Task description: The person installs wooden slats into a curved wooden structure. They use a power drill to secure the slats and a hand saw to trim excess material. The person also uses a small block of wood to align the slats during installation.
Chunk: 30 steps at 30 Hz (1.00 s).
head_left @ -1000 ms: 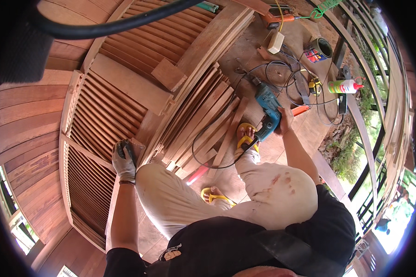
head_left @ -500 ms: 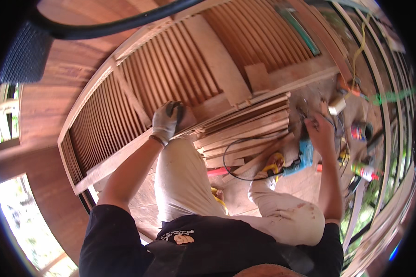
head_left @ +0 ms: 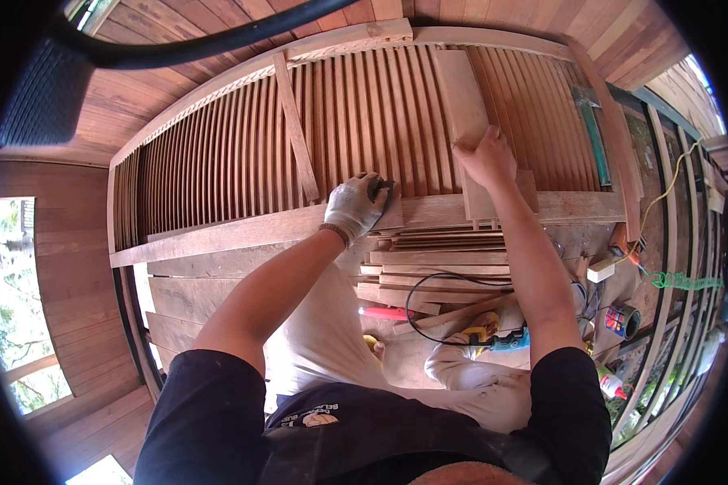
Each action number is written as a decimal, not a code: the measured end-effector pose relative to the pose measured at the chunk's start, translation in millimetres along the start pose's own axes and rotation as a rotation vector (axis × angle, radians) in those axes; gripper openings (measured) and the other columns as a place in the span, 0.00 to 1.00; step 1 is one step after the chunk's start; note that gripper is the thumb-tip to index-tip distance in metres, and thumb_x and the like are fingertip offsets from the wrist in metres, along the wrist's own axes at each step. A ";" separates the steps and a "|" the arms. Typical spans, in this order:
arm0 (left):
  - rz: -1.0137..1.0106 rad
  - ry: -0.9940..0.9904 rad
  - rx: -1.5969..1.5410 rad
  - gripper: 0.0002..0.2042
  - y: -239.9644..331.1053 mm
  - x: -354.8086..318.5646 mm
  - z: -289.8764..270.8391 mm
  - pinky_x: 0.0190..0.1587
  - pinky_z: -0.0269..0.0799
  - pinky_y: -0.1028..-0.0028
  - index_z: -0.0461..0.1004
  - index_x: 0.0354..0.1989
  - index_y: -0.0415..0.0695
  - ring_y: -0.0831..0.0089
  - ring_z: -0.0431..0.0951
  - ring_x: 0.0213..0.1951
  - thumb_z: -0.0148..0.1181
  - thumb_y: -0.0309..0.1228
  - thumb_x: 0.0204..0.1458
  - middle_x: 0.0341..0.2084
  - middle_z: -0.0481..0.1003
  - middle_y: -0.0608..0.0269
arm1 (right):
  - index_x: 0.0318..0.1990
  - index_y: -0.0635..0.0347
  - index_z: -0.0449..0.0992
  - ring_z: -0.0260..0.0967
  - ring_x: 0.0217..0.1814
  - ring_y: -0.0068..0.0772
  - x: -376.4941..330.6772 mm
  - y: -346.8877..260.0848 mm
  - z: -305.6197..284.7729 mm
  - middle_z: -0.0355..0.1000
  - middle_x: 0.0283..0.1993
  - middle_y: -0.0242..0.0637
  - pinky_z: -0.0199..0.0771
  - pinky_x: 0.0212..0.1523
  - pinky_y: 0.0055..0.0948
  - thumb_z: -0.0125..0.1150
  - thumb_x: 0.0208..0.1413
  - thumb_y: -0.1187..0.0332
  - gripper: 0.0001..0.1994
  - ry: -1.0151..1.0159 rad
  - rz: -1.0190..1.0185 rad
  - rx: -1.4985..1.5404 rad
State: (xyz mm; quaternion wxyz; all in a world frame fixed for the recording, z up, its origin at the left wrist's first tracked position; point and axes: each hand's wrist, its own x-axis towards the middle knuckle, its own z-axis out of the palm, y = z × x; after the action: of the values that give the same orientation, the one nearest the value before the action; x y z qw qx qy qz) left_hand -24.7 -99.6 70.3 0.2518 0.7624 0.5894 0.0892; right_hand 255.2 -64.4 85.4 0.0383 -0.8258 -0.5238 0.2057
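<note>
gloved left hand (head_left: pixel 354 204) pressed flat-ish on a sanding block (head_left: pixel 383 192) against the slatted wooden frame (head_left: pixel 218 162), bare right hand (head_left: pixel 484 155) gripping a flat board (head_left: pixel 461 97), power drill (head_left: pixel 497 338) on the floor

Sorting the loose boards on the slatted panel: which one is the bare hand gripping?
The wide flat board lying across the slats under the right hand; the narrower strip lies untouched, further left.

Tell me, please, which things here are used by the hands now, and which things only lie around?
In use: left hand in a grey glove, on a dark sanding block; bare right hand on a short wooden board; slatted wooden panel.

Lying about: power drill, black cable, loose wood strips, small can.
</note>
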 end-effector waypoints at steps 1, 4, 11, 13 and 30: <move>-0.013 -0.023 -0.014 0.18 3.3 -1.0 -3.1 0.53 0.77 0.57 0.79 0.49 0.38 0.48 0.80 0.48 0.58 0.39 0.58 0.45 0.80 0.44 | 0.69 0.72 0.57 0.66 0.71 0.53 1.9 -1.4 0.9 0.62 0.69 0.60 0.73 0.67 0.47 0.64 0.55 0.38 0.48 -0.019 0.023 0.013; -0.025 -0.064 -0.026 0.20 11.9 -0.6 -11.3 0.55 0.77 0.57 0.79 0.50 0.39 0.48 0.80 0.49 0.59 0.41 0.57 0.45 0.80 0.44 | 0.68 0.73 0.58 0.69 0.67 0.55 9.3 -0.3 15.4 0.65 0.66 0.62 0.75 0.64 0.47 0.66 0.54 0.40 0.47 0.106 -0.031 0.002; -0.008 -0.016 -0.014 0.17 12.0 -2.1 -13.7 0.54 0.77 0.56 0.80 0.45 0.45 0.52 0.81 0.48 0.59 0.45 0.58 0.44 0.81 0.52 | 0.65 0.73 0.59 0.72 0.63 0.60 0.6 -55.6 7.6 0.67 0.62 0.66 0.76 0.62 0.47 0.67 0.54 0.41 0.45 0.000 -0.176 0.151; -0.028 -0.061 -0.027 0.17 13.7 -1.1 -14.2 0.55 0.77 0.57 0.80 0.44 0.45 0.52 0.81 0.49 0.59 0.45 0.57 0.44 0.81 0.52 | 0.65 0.75 0.58 0.72 0.62 0.63 4.5 -63.4 16.0 0.66 0.63 0.69 0.77 0.61 0.48 0.67 0.54 0.39 0.48 -0.025 -0.195 0.185; 0.036 -0.008 -0.058 0.14 10.8 -1.4 -13.0 0.50 0.77 0.55 0.81 0.41 0.44 0.49 0.81 0.45 0.58 0.41 0.57 0.41 0.80 0.50 | 0.70 0.76 0.54 0.66 0.69 0.59 8.4 -78.2 31.4 0.63 0.66 0.66 0.75 0.63 0.46 0.70 0.53 0.42 0.51 -0.008 -0.151 0.253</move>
State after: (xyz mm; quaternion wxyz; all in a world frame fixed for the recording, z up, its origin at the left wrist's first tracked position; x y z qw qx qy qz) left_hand -21.6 -99.3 87.0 0.2743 0.7657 0.5717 0.1078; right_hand 179.9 -26.7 76.0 0.1556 -0.7719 -0.5542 0.2698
